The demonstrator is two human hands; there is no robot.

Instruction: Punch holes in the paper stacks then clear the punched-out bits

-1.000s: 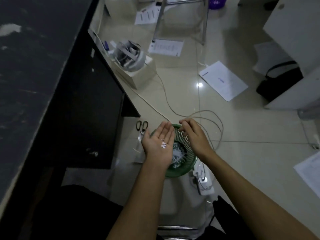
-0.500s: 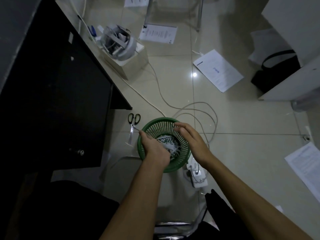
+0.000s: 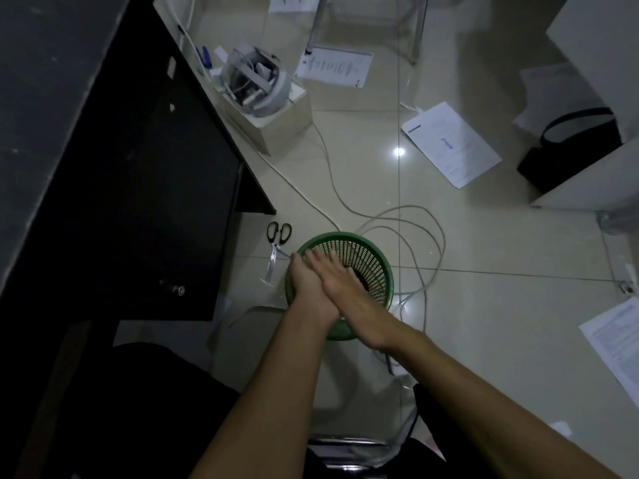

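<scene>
A green mesh waste basket [image 3: 375, 261] stands on the tiled floor below me. Both my hands are over its near left side. My left hand [image 3: 307, 288] is flat with fingers together. My right hand [image 3: 349, 292] lies across it, palm pressed on the left palm, fingers stretched out. Neither hand holds anything that I can see. The punched-out paper bits are not visible; my hands hide most of the basket's inside.
Black-handled scissors [image 3: 276, 245] lie on the floor left of the basket. A dark desk [image 3: 103, 167] fills the left. White cables [image 3: 408, 229] loop behind the basket. Printed sheets [image 3: 453, 143] lie on the floor, a black bag [image 3: 570, 143] at right, a box with a headset [image 3: 256, 81] behind.
The left palm held paper bits face up, then tipped over the basket. Now the right hand has come across and lies flat on the left hand above the basket.
</scene>
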